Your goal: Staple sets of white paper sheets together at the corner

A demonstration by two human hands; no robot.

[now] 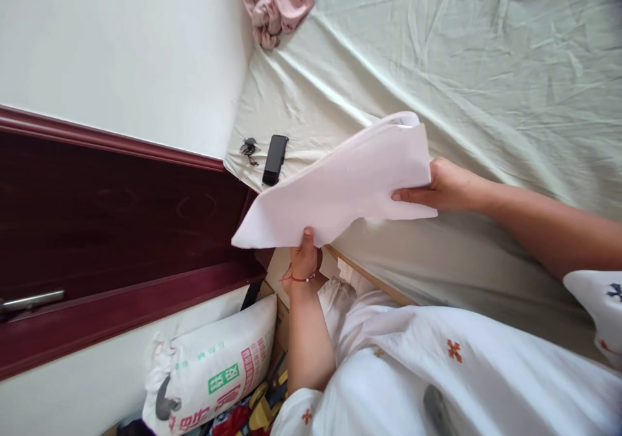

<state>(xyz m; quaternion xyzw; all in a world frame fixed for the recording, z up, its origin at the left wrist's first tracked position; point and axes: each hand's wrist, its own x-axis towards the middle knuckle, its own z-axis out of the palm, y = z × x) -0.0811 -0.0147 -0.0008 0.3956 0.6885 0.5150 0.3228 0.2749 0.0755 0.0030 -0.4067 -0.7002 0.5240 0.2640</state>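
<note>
A limp white stack of paper sheets (335,183) hangs in the middle of the frame, held up in front of the edge of a bed with a rumpled pale green cloth sheet (461,34). Its layers sag and part along the lower right edge, and its upper right end curls over. To handle it well, both grips are best kept firm but light, since pinching harder would probably crease the paper. Drawing the hands slightly apart should take out the sag, and bringing the loose layers level would keep any from slipping free.

The left hand (304,261), at lower centre, grasps the bottom edge of the stack: its thumb lies upright on the near face, while its fingers are mostly hidden behind. Its forearm rises from the bottom of the frame. The right hand (447,186), right of centre, grips the right end, thumb laid flat along the near face and pointing left; its other fingers are largely out of sight. That forearm reaches in from the right edge, sloping gently upward to the wrist.
</note>
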